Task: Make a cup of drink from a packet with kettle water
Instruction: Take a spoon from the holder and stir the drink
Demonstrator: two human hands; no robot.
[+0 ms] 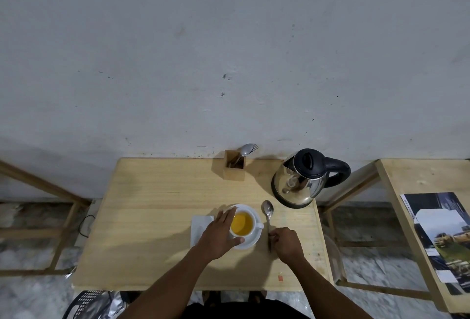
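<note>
Far left: wooden frame (38, 191) against the wall, black perforated basket (85, 302) on the floor at the bottom edge. Wooden table (152, 217) in the centre. On it, white napkin (199, 227) lying flat, partly under the left hand (218, 237). Left hand is spread open, palm down, fingers along the left side of the white cup (243, 224) and thumb on the saucer (251, 241) rim at the near side; touching, not gripping. Cup sits on the saucer, filled with yellow-orange liquid, handle pointing right. At the table's back edge, wooden cutlery holder (234, 168) with a spoon and fork sticking out, well apart from the cup. Just right of the saucer, a spoon (268, 219) lies flat on the table, bowl pointing away from the person. Right hand (287, 243) is curled over the spoon's handle end, fingertips pinched on it; spoon not lifted. Back right corner: steel kettle (301, 181) with black lid and black handle, handle pointing right, lid closed, standing upright. Small orange scrap (280, 278) near the table's front edge, too small to identify. Far right: second wooden table (407, 173) with a printed booklet (442, 237) lying on it.
</note>
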